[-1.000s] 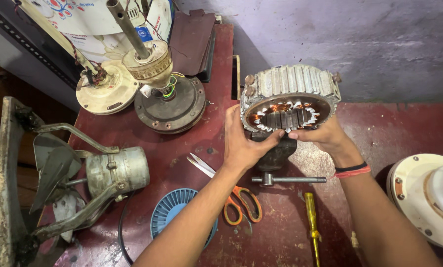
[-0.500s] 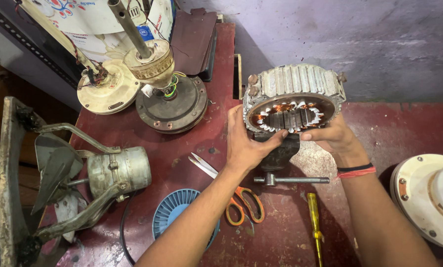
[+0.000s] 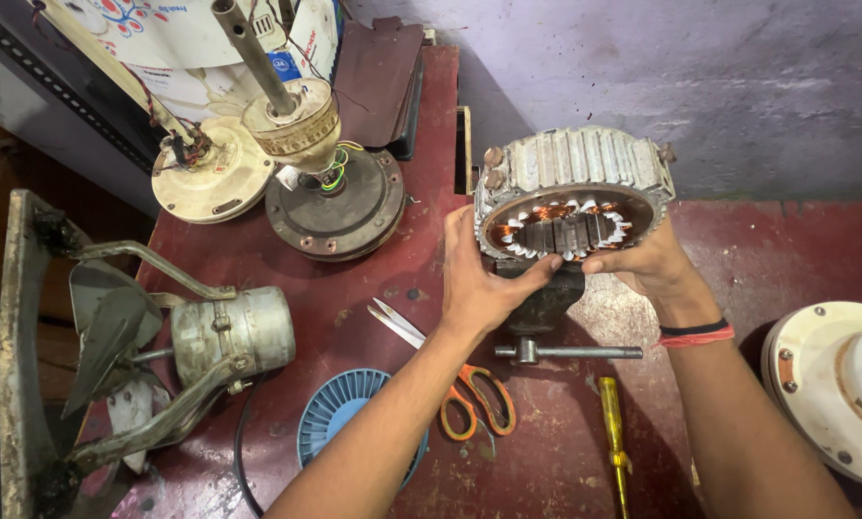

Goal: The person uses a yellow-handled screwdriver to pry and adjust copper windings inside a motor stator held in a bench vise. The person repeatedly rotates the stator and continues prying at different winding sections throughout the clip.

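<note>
Both my hands hold a round, ribbed metal motor stator [image 3: 573,171] with copper windings showing inside, tilted up on edge over a dark bench vise [image 3: 544,300]. My left hand [image 3: 484,279] grips its lower left rim, fingers curled under. On the lower right rim rests my right hand [image 3: 650,261], which wears red and black wristbands. The vise's steel handle bar [image 3: 567,353] lies across just below the hands.
Orange-handled scissors [image 3: 455,375], a yellow screwdriver [image 3: 612,432] and a blue fan grille [image 3: 346,423] lie on the dark red bench [image 3: 258,250]. A ceiling-fan motor with a rod [image 3: 330,207], a cream fan base [image 3: 208,178], an exhaust fan [image 3: 176,341] and a white fan housing [image 3: 835,384] stand around.
The stator has shifted slightly right and up in my hands; both hands keep their grip on its lower rim.
</note>
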